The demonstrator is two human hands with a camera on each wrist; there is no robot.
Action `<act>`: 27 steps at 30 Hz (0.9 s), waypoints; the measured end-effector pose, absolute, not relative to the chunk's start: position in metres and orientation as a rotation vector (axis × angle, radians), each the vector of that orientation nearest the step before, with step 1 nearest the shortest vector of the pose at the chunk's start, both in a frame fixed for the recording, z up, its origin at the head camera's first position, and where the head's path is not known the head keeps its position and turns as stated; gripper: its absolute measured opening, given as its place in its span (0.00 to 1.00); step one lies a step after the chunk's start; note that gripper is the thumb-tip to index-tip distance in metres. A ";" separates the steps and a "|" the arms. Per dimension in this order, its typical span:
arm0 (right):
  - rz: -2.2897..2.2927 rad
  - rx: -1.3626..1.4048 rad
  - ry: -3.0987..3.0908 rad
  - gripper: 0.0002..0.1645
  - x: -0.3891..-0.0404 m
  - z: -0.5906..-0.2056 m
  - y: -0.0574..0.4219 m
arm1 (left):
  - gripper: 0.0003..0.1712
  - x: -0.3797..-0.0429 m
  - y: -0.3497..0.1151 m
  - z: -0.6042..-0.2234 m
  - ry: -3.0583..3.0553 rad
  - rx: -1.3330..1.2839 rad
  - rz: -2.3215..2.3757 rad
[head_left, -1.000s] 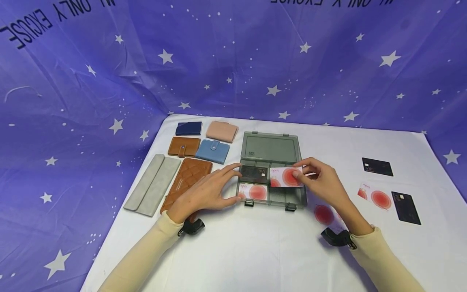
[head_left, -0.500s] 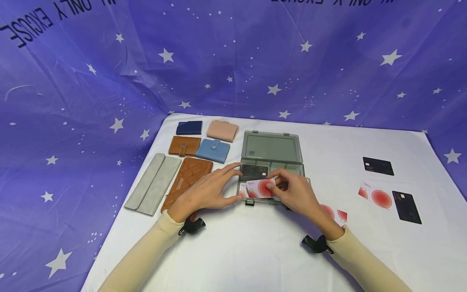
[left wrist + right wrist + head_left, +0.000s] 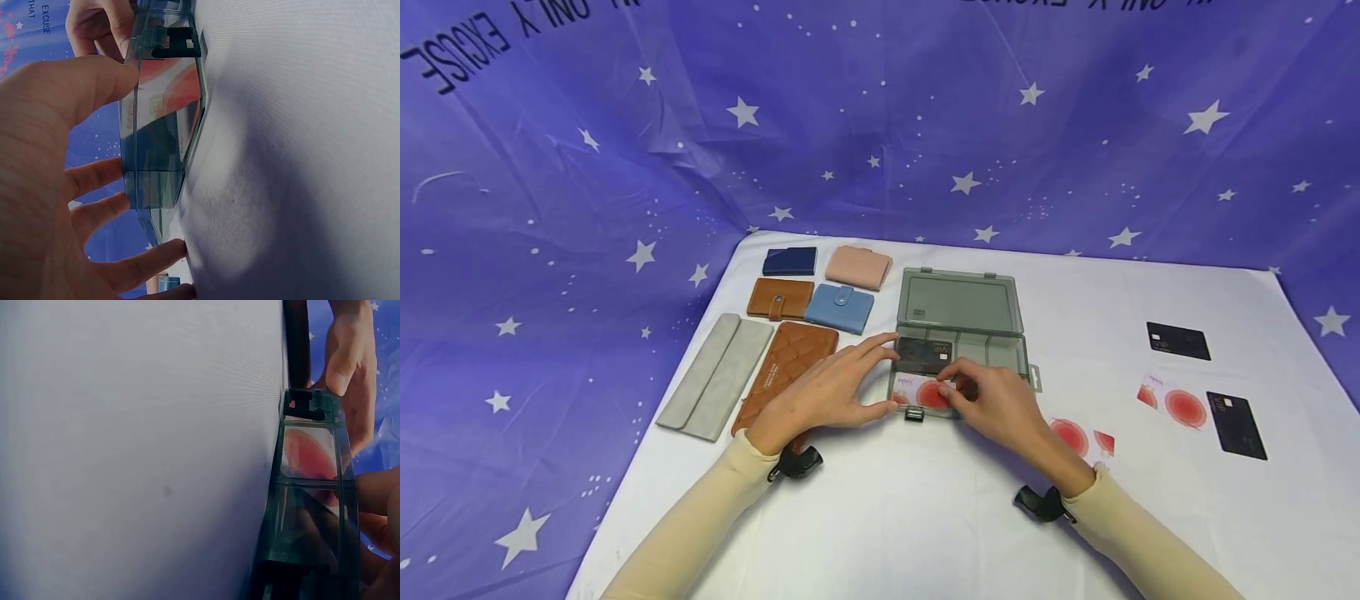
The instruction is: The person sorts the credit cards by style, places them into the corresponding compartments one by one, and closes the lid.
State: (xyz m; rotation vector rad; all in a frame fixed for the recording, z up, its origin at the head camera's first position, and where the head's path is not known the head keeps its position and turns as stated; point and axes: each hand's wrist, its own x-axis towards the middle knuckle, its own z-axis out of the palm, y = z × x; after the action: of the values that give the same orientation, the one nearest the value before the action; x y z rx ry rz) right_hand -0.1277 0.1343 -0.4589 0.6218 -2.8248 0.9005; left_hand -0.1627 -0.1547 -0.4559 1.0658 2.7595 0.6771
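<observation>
A grey-green see-through box (image 3: 958, 302) lies with its lid folded back. My left hand (image 3: 831, 392) rests at its left side. In the left wrist view the thumb (image 3: 103, 84) touches the rim and the fingers spread apart. My right hand (image 3: 1000, 404) pinches the right end of a pink-and-white card (image 3: 917, 390) with a red circle, in the front left compartment. This card tilts inside the wall in the left wrist view; another card under it is mostly hidden. A black VIP card (image 3: 922, 354) sits in the compartment behind.
Left of the box lie a grey long wallet (image 3: 715, 379), a brown quilted wallet (image 3: 793, 362), a blue wallet (image 3: 840, 308), a brown one (image 3: 780, 298), a pink one (image 3: 858, 267) and a navy one (image 3: 790, 261). Black cards (image 3: 1236, 425) and red-circled cards (image 3: 1183, 408) lie right.
My right hand has carried the red-circled card left and down, from over the box's middle into the front left compartment. My left hand has stayed in place.
</observation>
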 end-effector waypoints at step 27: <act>0.636 0.671 -2.964 0.16 -0.115 -0.453 0.135 | 0.38 -0.162 -0.154 -0.456 2.760 1.074 0.695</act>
State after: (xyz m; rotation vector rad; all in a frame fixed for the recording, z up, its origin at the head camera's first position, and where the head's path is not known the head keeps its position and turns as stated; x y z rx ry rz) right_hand -0.1147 0.1355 -0.4535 0.6711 -2.9637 0.6361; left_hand -0.1620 -0.1544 -0.4560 1.0736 2.7595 0.6951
